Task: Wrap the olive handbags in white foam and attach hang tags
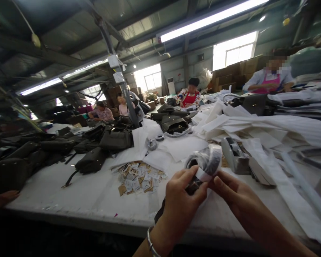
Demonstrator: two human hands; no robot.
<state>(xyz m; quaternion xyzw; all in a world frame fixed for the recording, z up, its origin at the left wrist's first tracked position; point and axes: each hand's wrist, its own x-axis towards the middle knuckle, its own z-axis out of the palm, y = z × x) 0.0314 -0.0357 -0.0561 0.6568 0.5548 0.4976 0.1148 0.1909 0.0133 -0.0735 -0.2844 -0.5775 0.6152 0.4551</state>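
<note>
I find both hands raised over the white table [69,192] near its front edge, the left hand [180,203] and the right hand [231,194] each pinched closed on the coiled dark strap [207,162] in clear wrap between them — paper tags [139,176] to its left, tape dispenser [234,155] just right.

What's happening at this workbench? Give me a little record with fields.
left hand: holds the coiled strap
right hand: pinches the strap's pale wrapping
beside them: tape dispenser, pile of tags
further left: dark bags on the table
background: seated people
</note>
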